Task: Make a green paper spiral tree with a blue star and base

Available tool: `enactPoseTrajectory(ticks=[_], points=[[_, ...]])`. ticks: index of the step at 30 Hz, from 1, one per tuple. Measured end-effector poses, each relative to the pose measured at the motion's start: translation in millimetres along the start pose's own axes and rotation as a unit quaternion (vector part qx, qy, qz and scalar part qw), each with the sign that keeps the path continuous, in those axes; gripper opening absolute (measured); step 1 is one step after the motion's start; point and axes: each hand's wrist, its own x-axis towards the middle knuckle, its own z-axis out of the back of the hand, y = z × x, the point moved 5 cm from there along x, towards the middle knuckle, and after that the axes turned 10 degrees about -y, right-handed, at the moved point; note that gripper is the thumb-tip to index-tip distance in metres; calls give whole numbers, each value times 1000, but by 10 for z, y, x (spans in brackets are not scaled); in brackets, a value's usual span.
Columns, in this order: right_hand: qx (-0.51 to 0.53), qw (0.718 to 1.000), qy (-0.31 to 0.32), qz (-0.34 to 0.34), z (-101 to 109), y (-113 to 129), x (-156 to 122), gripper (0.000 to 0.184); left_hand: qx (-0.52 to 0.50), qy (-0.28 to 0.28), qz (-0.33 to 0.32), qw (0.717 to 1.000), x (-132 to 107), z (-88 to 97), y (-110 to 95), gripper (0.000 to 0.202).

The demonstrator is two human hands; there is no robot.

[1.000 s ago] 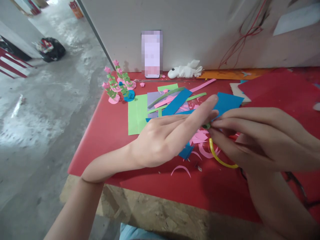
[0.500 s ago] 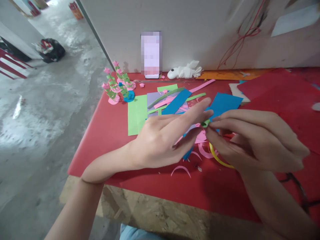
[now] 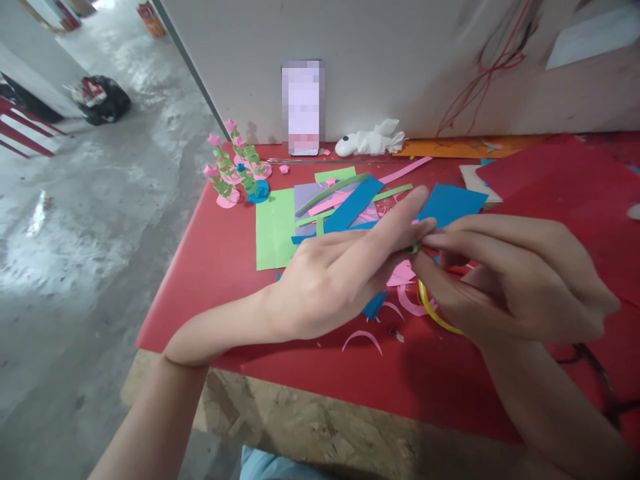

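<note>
Between the fingertips of both hands is a small curled green paper strip (image 3: 412, 249), mostly hidden by the fingers. My left hand (image 3: 335, 280) pinches it from the left, with the index finger extended over it. From the right, my right hand (image 3: 510, 280) grips it between thumb and forefinger. Below and behind the hands lie pink paper scraps (image 3: 401, 273), a blue paper strip (image 3: 357, 203) and a green paper sheet (image 3: 275, 230). A yellow ring-shaped piece (image 3: 435, 317) curves partly under my right hand.
Small paper flowers (image 3: 235, 167) on round bases stand at the table's back left corner. A phone (image 3: 303, 107) leans on the wall beside a white fish-shaped figure (image 3: 370, 141). Red sheets (image 3: 560, 180) lie at the right. The red table (image 3: 190, 287) ends at the left above a concrete floor.
My left fingers have moved slightly right and closed over the green paper strip, which now shows less. My right hand stays nearly in place.
</note>
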Motion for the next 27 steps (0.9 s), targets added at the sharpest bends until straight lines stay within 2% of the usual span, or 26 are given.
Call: enactPoseTrajectory(ticks=[3,5,8,11,16,21,25,27], points=[[-10,1000,-8,10,12,7,-2,24,6,36,89,995,5,-11,48,42],[-9,1000,-10,8,18,12,2,24,-3,64,114,991,5,-25,69,51],[-9,1000,9,-19,1,5,6,24,-77,56,126,987,20,-21,89,46],[-16,999,22,-31,-18,3,13,24,-149,48,157,975,20,-24,108,52],[6,999,36,-27,-41,-18,58,20,-153,38,179,971,-5,-24,109,71],[11,998,57,-41,-63,-46,97,18,-171,46,171,969,-20,-60,138,86],[3,997,75,-36,-71,-38,94,19,-141,51,167,974,-30,-57,173,81],[-6,996,78,-32,-73,-37,92,19,-138,66,175,973,-40,-65,175,68]])
